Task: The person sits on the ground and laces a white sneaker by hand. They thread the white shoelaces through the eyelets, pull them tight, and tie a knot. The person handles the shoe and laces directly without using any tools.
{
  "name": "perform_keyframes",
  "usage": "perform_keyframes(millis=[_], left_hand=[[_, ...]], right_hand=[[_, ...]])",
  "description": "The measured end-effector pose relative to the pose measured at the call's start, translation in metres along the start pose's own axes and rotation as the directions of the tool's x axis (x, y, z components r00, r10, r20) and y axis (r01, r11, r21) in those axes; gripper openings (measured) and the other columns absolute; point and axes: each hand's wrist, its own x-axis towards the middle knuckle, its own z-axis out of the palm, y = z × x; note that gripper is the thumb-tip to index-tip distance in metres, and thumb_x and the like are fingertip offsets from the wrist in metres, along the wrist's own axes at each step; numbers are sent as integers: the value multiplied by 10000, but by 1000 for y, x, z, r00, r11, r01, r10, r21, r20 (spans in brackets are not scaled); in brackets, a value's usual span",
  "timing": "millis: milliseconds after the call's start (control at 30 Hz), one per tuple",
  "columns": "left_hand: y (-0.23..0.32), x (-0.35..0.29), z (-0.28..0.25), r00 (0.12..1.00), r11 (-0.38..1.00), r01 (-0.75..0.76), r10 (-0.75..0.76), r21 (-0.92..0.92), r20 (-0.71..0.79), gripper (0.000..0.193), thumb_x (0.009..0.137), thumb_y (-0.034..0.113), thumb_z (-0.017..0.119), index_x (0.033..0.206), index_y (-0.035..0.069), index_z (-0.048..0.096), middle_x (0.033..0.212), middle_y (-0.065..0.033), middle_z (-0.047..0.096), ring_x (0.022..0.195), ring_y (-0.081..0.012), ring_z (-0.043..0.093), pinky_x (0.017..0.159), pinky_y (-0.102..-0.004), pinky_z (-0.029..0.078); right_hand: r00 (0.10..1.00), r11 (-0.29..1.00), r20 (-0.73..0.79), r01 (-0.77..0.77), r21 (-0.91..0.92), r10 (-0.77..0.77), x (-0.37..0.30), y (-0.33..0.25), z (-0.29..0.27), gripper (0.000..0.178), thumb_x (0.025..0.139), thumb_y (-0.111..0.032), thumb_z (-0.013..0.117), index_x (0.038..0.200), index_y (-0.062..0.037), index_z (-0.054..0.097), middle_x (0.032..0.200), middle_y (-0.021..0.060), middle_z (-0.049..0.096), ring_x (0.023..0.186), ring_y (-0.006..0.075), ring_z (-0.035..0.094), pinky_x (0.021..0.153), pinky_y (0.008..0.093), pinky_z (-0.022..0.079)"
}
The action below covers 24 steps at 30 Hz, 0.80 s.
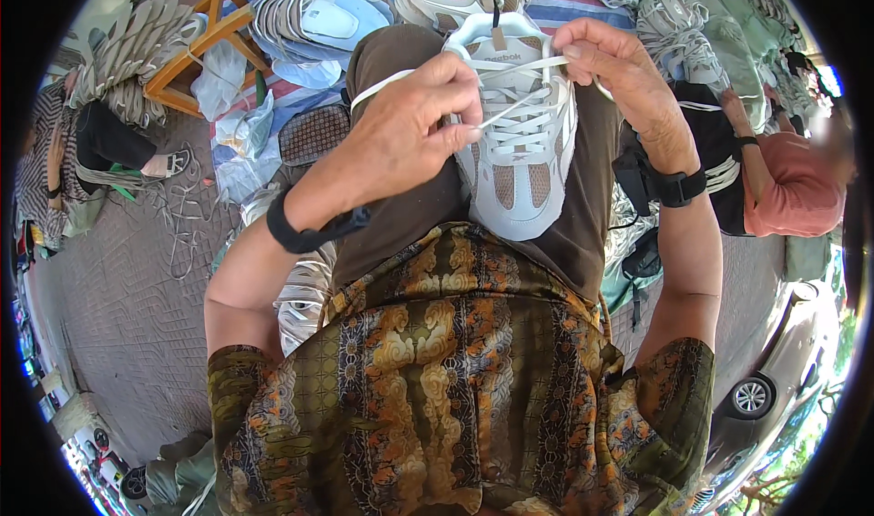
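A white and tan sneaker (pixel 517 175) rests on my lap, its toe pointing toward me. White laces (pixel 519 120) criss-cross over its tongue. At the shoe's left edge, my left hand (pixel 414 120) pinches a lace end between thumb and fingers, and a loose length trails off to the left. My right hand (pixel 612 65) is level with the upper eyelets on the other side, thumb and fingertips closed on a lace stretched across the tongue. A small tag on a dark cord hangs at the collar.
More sneakers (pixel 341 15) lie beyond my knees on a striped sheet (pixel 574 11), beside a wooden stool (pixel 177 70). A person in a pink top (pixel 797 184) sits at the right, another person (pixel 109 143) at the left. A parked car (pixel 774 384) stands lower right.
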Motion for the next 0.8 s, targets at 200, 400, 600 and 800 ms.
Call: perform_keyframes(millis=[200, 400, 600, 800], left_hand=[[-16, -4, -1, 999, 999, 21, -23, 36, 39, 88, 854, 68, 633, 902, 24, 574, 793, -45, 551, 712, -162, 543, 661, -288, 448], [-24, -9, -2, 962, 928, 272, -270, -254, 45, 109, 898, 37, 614, 1005, 43, 600, 731, 34, 540, 674, -41, 503, 626, -197, 436], [-30, -13, 5, 973, 928, 191, -221, -321, -62, 125, 898, 20, 600, 1023, 28, 602, 835, -4, 611, 707, -54, 558, 638, -200, 463], [-39, -4, 2, 863, 773, 273, -460, -573, -209, 130, 915, 91, 587, 989, -10, 623, 874, -65, 654, 734, -112, 623, 617, -233, 499]], right_hand=[[999, 995, 3, 48, 93, -49, 2, -3, -2, 133, 925, -160, 565, 1003, -57, 600, 664, -81, 426, 584, 29, 335, 615, 199, 300], [998, 988, -4, 68, -137, -69, -19, -28, -3, 155, 934, -150, 564, 1044, -41, 565, 657, -64, 438, 587, 30, 377, 567, 220, 320], [945, 493, 82, 238, -837, -316, -33, -23, -8, 198, 772, -37, 586, 968, -47, 604, 746, 116, 598, 705, 301, 602, 649, 370, 488], [825, 93, 144, 231, -969, -547, -25, -18, -5, 241, 729, -31, 602, 967, -68, 621, 797, 109, 641, 769, 295, 621, 753, 368, 489]])
